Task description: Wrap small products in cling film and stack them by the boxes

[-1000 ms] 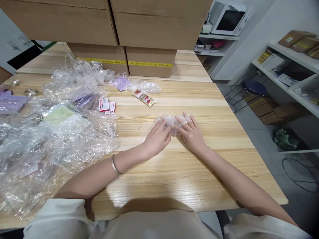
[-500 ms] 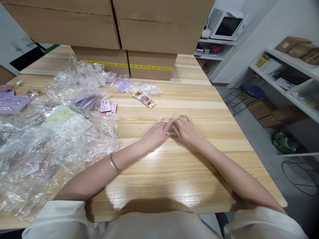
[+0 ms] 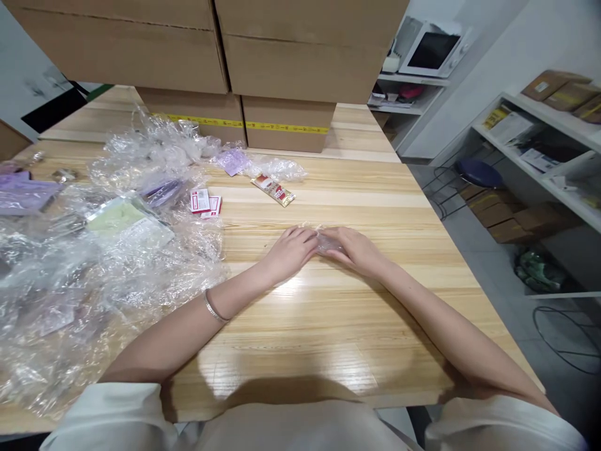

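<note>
A small clear plastic wrapper [image 3: 328, 244] lies on the wooden table between my hands, partly covered by them. My left hand [image 3: 293, 250] is closed over its left end, fingers bent down onto the film. From the other side my right hand [image 3: 354, 248] grips it, thumb below and fingers above. What the film encloses, if anything, cannot be made out. Beyond my hands lies a gold and red sachet [image 3: 273, 190]. Two small red and white boxes [image 3: 205, 202] sit to the left of it, one overlapping the other.
Crumpled clear plastic film [image 3: 117, 275] covers the table's left side, with a pale green packet [image 3: 126, 222] and purple packets [image 3: 28, 194] among it. Stacked cardboard boxes [image 3: 286, 122] stand at the back. A microwave [image 3: 432, 50] and shelves are off to the right.
My hands have drawn slightly apart, exposing more of the wrapper between them. The right hand's fingers have come down off the left hand's fingertips. The camera view has shifted slightly.
</note>
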Demonstrator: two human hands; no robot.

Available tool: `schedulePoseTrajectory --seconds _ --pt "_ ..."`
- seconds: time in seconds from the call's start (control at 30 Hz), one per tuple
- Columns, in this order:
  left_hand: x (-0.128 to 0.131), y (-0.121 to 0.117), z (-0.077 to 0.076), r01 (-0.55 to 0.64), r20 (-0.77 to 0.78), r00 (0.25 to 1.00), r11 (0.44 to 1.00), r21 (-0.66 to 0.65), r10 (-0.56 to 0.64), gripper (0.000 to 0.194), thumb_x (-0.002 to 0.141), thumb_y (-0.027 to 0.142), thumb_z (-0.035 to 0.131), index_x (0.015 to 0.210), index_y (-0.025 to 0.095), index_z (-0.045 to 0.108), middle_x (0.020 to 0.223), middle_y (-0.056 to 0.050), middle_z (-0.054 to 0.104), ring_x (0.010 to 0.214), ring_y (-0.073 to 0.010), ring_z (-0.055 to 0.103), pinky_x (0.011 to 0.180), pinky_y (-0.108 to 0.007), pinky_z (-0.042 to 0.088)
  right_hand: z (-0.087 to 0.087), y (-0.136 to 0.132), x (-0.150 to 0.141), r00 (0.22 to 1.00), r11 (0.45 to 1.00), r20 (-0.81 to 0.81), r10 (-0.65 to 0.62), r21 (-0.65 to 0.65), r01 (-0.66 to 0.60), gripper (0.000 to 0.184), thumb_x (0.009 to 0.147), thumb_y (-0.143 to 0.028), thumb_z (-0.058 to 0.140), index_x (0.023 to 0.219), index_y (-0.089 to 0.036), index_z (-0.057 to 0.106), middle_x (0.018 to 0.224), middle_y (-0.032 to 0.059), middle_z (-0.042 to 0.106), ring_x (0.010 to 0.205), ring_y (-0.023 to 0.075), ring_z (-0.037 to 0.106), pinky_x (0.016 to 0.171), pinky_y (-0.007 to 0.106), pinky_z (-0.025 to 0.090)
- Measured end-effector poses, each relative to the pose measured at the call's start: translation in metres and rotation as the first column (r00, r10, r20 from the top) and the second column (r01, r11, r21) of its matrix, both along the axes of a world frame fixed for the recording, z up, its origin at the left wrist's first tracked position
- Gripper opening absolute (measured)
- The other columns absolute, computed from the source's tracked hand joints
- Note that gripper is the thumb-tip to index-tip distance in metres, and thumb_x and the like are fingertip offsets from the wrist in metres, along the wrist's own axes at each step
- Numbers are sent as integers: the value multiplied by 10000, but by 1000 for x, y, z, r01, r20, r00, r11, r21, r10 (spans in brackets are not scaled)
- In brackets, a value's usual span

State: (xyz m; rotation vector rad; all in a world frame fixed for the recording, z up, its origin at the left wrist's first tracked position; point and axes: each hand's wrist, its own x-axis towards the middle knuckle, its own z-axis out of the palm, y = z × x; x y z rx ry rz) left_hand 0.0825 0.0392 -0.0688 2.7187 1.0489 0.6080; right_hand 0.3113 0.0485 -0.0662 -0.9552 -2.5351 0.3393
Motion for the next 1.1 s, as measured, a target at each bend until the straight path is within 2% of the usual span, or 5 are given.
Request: schedulePoseTrajectory --seconds 0.27,0.4,0.63,1.0,1.1 --pt "-3 11 4 -138 438 858 940 -311 270 114 946 300 558 936 202 618 957 -42 676 948 -197 616 883 -336 458 3 7 12 983 971 -157 -98 -233 59 342 932 -376 566 1247 -258 633 1171 69 700 1059 249 645 946 417 494" --pt "-7 14 -2 -403 564 647 859 -318 512 118 963 254 462 1002 210 564 1054 -66 642 1049 -210 577 943 -371 434 -6 75 24 541 712 -483 -689 -591 379 316 719 -418 790 905 -174 716 903 47 732 889 235 670 854 366 528" --pt "-7 20 -16 -373 541 637 834 -407 549 115 956 272 457 988 213 550 1043 -66 632 1050 -212 574 951 -392 449 -2 225 5 223 481 -441 -869 -654 583 276 894 -376 577 998 -129 642 809 71 696 805 201 663 682 328 563" --pt "-16 18 -7 -454 301 822 875 -168 484 177 895 158 507 1039 164 610 1129 -119 573 1156 -270 499 1016 -462 437 -20 242 -25 210 335 -362 -908 -331 882 548 938 -397 458 1347 -35 498 1493 315 352 1429 369 275 1123 615 205" --pt "-16 21 -3 -476 224 850 877 -63 478 232 893 168 519 1098 145 624 1241 -162 533 1273 -309 440 1067 -499 403 -25 220 -25 459 529 -370 -808 -109 842 680 928 -437 461 1481 -64 328 1557 262 291 1452 341 239 1139 568 221"
